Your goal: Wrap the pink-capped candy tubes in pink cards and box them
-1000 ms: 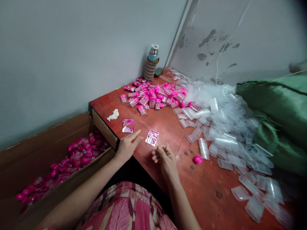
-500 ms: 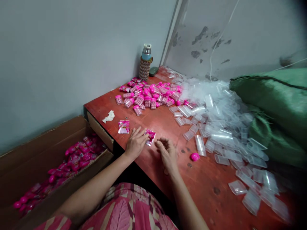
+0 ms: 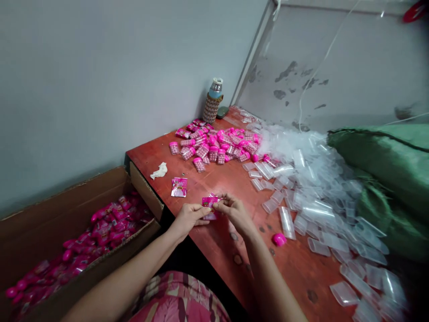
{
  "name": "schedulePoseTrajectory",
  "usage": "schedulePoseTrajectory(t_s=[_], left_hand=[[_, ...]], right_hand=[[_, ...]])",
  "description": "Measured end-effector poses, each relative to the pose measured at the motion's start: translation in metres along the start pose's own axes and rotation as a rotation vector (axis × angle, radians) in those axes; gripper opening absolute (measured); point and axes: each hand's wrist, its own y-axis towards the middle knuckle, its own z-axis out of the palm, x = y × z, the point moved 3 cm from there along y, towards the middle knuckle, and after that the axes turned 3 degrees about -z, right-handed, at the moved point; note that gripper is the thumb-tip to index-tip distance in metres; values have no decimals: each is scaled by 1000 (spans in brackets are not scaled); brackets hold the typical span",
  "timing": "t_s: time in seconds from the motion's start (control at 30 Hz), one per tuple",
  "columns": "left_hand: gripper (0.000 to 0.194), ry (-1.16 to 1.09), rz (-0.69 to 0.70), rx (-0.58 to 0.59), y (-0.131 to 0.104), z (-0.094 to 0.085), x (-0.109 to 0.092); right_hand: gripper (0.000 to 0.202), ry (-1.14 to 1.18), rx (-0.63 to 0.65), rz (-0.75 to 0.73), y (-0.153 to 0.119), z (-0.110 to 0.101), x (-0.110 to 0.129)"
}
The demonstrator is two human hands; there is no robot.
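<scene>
Both hands pinch one small pink printed packet (image 3: 208, 203) just above the red table. My left hand (image 3: 187, 220) grips its left side between thumb and fingers. At its right edge, the thumb and fingers of my right hand (image 3: 234, 212) are closed on it. To the left of the hands a similar pink packet (image 3: 179, 187) lies flat. A pink cap (image 3: 279, 239) sits on the table to the right of my right hand, near a clear plastic tube (image 3: 287, 222).
Pink-capped containers of small balls (image 3: 213, 153) are heaped at the back. Clear tubes (image 3: 321, 212) spread across the right, before a green sack (image 3: 385, 165). A bottle (image 3: 212, 105) stands by the wall. An open carton (image 3: 87, 184) of pink packed items is at left. Crumpled white scrap (image 3: 159, 170) lies nearby.
The packet has come up off the table, and both hands now hold it. Before, my left hand lay on it and my right hand was apart. The view has shifted slightly.
</scene>
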Motion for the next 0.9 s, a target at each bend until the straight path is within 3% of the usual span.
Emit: schedulePoseTrajectory(t_s=[0.07,0.2,0.33,0.47,0.6,0.7,0.8,0.9], left_hand=[[24,-38,5,-64,-2,-8,0],[24,-118,17,-168,-9,-22,-2],[23,-230,-1,-262,-17,-35,-7],[21,-408,-5,-298,-18,-45,-12],[14,-637,-2,-305,-9,-46,-15],[11,-735,-28,-317,-1,-42,-15],[10,-772,-35,-330,6,-35,-14],[10,-769,-25,-305,11,-24,-12]], right_hand=[[22,-245,-30,-38,21,3,9],[24,-733,-232,-101,77,16,25],[27,-848,-310,-53,126,36,25],[23,-860,-278,12,144,40,17],[23,-760,-213,-4,113,32,15],[30,-583,-166,-29,59,29,15],[24,-164,-114,-36,-2,35,9],[22,-33,-145,11,-44,45,-3]])
